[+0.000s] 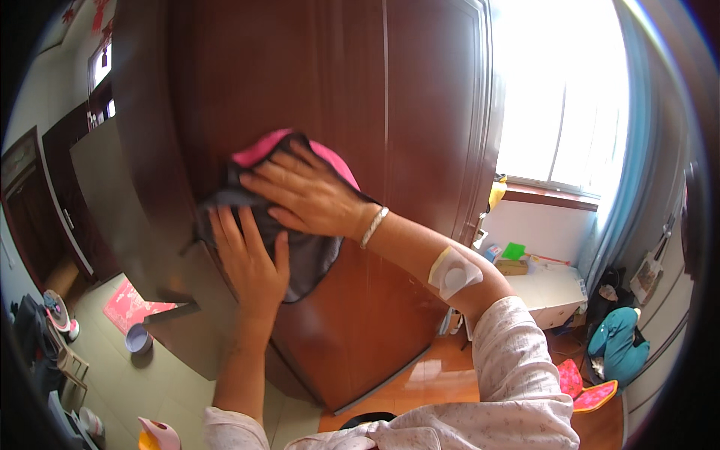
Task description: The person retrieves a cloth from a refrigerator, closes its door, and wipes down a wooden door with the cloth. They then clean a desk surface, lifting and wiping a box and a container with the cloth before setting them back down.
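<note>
A grey cloth with a pink side and black edging (315, 264) lies bunched against a dark reddish-brown wooden door panel (349, 326). My right hand (306, 191) is spread flat over the upper part of the cloth, with a silver-coloured bracelet at the wrist. Lower and to the left, my left hand (250, 264) presses on the cloth near the panel's left edge, its thumb apart from the fingers. Both hands hold the cloth up against the wood. Motion blurs the cloth's left end, and its underside is hidden.
Right of the panel are a bright window (562, 101), a blue curtain (638, 112) and a white cabinet (557, 287) with small items on top. At left, a purple basin (138, 339) and a red patterned mat (135, 304) rest on the tiled floor.
</note>
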Demonstrator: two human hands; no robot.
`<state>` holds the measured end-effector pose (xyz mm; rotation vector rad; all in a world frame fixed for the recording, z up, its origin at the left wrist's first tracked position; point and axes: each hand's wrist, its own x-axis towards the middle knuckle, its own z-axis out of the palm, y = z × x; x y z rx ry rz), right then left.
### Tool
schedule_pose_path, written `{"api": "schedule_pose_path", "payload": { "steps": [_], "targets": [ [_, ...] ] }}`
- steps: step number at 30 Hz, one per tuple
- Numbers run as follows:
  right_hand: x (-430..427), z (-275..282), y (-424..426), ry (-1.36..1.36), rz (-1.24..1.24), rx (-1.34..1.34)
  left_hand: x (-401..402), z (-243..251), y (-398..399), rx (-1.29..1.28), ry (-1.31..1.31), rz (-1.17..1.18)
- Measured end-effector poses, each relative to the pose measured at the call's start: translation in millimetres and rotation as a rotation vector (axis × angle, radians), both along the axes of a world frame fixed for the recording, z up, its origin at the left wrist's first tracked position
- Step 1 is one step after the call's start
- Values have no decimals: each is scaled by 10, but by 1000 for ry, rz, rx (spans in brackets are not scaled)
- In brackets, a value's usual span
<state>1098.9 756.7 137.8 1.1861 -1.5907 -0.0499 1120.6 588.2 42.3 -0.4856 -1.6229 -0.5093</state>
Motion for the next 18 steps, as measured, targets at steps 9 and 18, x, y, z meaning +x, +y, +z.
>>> {"api": "schedule_pose_path", "payload": {
  "steps": [9,18],
  "targets": [
    [-311,885,1054,189,-2,-217,-131,1335,1045,-294,146,441],
    [-682,563,2932,204,-221,-599,-648,1536,2678,-541,144,18]
  ]
}}
